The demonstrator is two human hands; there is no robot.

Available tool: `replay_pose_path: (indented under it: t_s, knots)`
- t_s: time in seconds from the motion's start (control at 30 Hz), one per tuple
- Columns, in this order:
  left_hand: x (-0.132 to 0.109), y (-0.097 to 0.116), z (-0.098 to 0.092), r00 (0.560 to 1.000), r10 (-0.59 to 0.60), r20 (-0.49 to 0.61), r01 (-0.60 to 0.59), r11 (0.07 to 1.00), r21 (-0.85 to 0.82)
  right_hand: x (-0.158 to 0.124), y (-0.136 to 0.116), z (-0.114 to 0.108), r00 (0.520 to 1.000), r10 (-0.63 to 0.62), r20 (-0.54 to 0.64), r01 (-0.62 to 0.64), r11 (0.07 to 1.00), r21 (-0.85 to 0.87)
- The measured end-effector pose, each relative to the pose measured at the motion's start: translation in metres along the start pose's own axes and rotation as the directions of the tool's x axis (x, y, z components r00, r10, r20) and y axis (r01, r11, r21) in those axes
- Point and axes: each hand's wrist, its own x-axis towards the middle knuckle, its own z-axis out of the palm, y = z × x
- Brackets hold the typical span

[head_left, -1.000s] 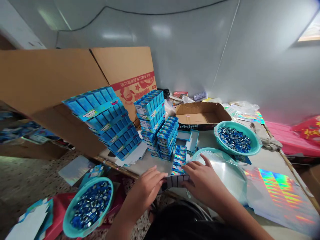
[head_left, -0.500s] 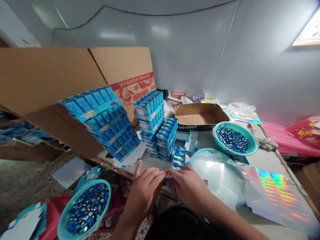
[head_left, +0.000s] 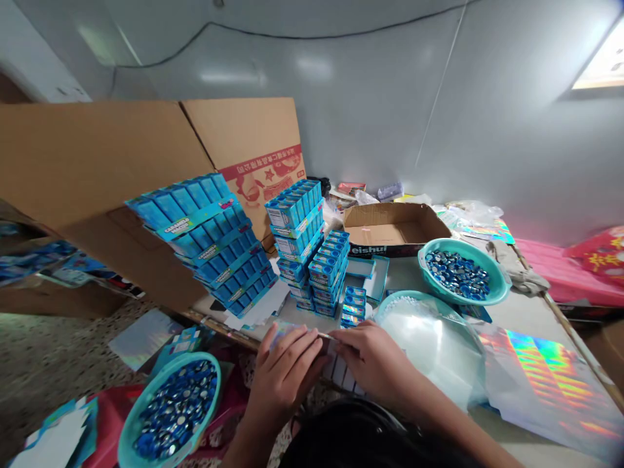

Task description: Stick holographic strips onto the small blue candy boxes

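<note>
My left hand (head_left: 287, 367) is closed on a thin holographic card sheet (head_left: 281, 331), whose shiny part shows beyond the fingers. The thumb and fingers of my right hand (head_left: 373, 354) pinch the white edge of the same sheet. White creased panels (head_left: 341, 373) hang below, between my hands; my fingers cover much of the rest. Just past my right hand stands a short row of small blue boxes (head_left: 353, 307). Behind it rise a stack of filled blue trays (head_left: 328, 270) and a taller stack (head_left: 295, 224).
A leaning stack of blue trays (head_left: 209, 244) stands at the left before a large carton (head_left: 146, 123). Teal basins of blue wrapped pieces stand at right (head_left: 500, 286) and lower left (head_left: 214, 383). A plastic-covered basin (head_left: 424, 351) and holographic sheets (head_left: 546, 377) lie by my right arm.
My hands have opened a little apart, and the holographic sheet and its white panels now show between and beyond them. The view has shifted slightly.
</note>
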Motion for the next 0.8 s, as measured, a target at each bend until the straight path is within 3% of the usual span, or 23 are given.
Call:
replay_pose_path:
  t_s: [0.13, 0.3, 0.43, 0.7, 0.8]
  knots:
    - [0.003, 0.004, 0.009, 0.997, 0.009, 0.077, -0.007, 1.000, -0.027, -0.006, 0.004, -0.007, 1.000, -0.009, 0.030, 0.010, 0.999, -0.033]
    - [-0.004, 0.006, 0.022, 0.996, 0.084, -0.011, -0.085, 0.996, -0.033, -0.013, 0.009, -0.013, 1.000, -0.004, 0.009, 0.004, 1.000, 0.015]
    - [-0.015, 0.006, 0.029, 0.997, 0.065, -0.040, -0.067, 0.996, -0.064, -0.013, 0.012, -0.015, 1.000, 0.007, 0.009, -0.007, 1.000, 0.023]
    - [-0.010, 0.002, 0.017, 0.997, -0.018, -0.072, 0.006, 0.986, -0.169, -0.010, 0.019, -0.007, 0.998, 0.038, -0.049, -0.036, 0.999, 0.040]
    - [-0.007, 0.003, 0.009, 1.000, -0.007, -0.027, 0.003, 0.987, -0.159, -0.010, 0.022, -0.007, 0.995, 0.069, -0.067, -0.068, 0.997, 0.023]
